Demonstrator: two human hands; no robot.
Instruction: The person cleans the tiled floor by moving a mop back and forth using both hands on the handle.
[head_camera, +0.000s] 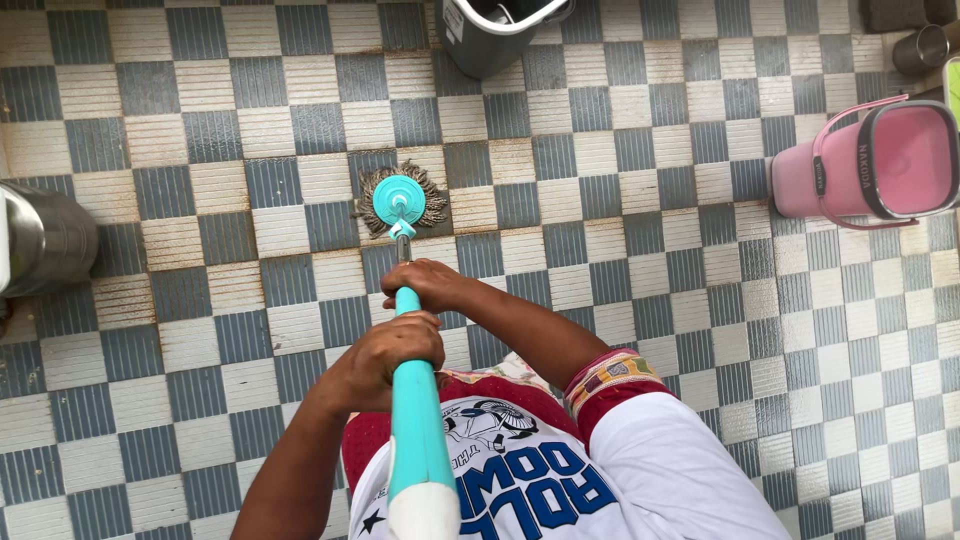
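Observation:
I hold a turquoise mop handle (418, 420) upright in front of me with both hands. My left hand (385, 358) is wrapped around the handle lower on the grip. My right hand (432, 284) is closed around the shaft just above it, closer to the mop head. The round mop head (400, 200), a turquoise disc with grey-brown strands spread around it, rests flat on the checkered grey-and-white tiled floor (620, 230) directly beyond my hands.
A pink bucket (870, 160) with a handle stands at the right. A grey bucket (495, 30) is at the top centre, a steel vessel (45, 240) at the left edge, and a small steel cup (922, 48) at the top right.

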